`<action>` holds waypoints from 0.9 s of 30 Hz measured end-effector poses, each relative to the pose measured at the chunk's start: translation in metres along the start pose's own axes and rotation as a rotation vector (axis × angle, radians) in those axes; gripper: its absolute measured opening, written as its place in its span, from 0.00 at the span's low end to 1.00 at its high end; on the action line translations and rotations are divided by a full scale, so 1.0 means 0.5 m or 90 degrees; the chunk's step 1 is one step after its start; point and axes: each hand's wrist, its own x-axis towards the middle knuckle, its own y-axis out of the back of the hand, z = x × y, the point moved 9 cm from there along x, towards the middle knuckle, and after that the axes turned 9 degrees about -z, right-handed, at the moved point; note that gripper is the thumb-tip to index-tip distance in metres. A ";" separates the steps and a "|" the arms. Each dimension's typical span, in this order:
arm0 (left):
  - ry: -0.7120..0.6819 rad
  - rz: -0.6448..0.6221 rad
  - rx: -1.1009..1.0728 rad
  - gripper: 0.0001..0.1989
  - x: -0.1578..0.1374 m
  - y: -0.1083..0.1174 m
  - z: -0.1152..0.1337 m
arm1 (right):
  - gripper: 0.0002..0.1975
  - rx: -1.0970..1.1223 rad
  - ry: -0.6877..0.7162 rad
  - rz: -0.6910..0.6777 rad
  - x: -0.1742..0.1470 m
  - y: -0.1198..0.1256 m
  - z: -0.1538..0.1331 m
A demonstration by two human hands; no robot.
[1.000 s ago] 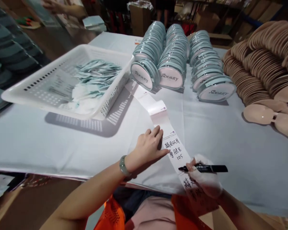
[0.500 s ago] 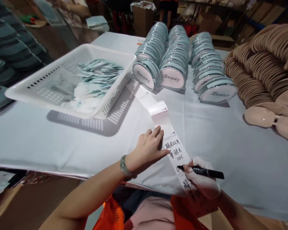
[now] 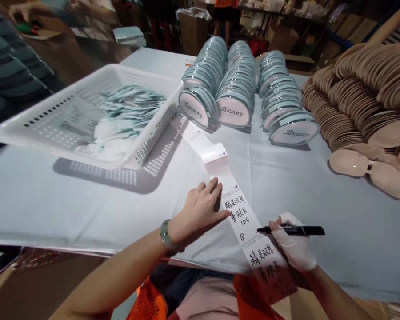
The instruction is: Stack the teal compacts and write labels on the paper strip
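A long strip of white paper labels [image 3: 227, 180] runs over the table toward me, with black handwriting on its nearer sections. A small circled mark stands below the "105" on one label. My left hand [image 3: 200, 209] lies with fingers spread beside the strip, its fingertips and thumb on the left edge; a green bangle [image 3: 167, 234] circles that wrist. My right hand [image 3: 295, 244], in a white covering over the palm, is closed around a black marker pen [image 3: 306, 230]. The pen's tip points left, at the strip's right edge. The strip's near end hangs over the table edge.
A white perforated basket [image 3: 143, 153] holding pale green and white packets stands at left. Rows of boxes marked "beauty" [image 3: 233, 112] stand at the back. Stacked beige oval pieces [image 3: 350, 162] lie at right on the white table [image 3: 120, 218]. Other people are in the background.
My right hand has moved the marker right, off the written spot. The partly drawn mark is now a circle with a stroke inside. My left hand stays on the strip; the view has shifted slightly.
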 end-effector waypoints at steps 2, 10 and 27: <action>0.003 0.002 0.000 0.35 0.000 0.000 0.000 | 0.22 0.016 0.000 -0.015 0.000 -0.001 -0.001; 0.005 0.004 0.004 0.35 -0.001 0.001 -0.001 | 0.18 -0.157 0.041 -0.049 -0.004 -0.008 -0.005; -0.002 0.006 0.019 0.37 0.001 -0.003 -0.002 | 0.16 -0.183 0.064 -0.043 -0.001 -0.003 -0.014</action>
